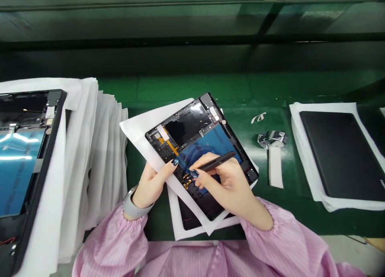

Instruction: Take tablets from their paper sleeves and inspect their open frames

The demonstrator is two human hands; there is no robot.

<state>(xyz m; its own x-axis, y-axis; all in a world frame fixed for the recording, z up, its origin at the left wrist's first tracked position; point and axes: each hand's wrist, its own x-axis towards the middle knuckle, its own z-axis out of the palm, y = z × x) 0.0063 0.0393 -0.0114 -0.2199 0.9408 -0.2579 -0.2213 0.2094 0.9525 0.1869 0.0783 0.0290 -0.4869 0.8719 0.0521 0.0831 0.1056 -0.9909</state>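
An opened tablet (195,126) with a black frame, exposed blue panel and gold-coloured flex strip lies tilted on a white sheet (141,136). My left hand (152,185) grips its lower left edge, with the fingertips on the inner frame. My right hand (224,185) is shut on a black stylus-like tool (218,161), and the tool's tip reaches down over the blue panel near the gold strip. Part of the tablet's interior is hidden under both hands. Another dark panel (188,215) pokes out below the sheet.
A second opened tablet (24,160) sits at the left beside a stack of white sheets (102,156). To the right are a silver tape roll (272,139) with a white strip, and a black tablet (339,156) on white paper, all on a green mat (240,96).
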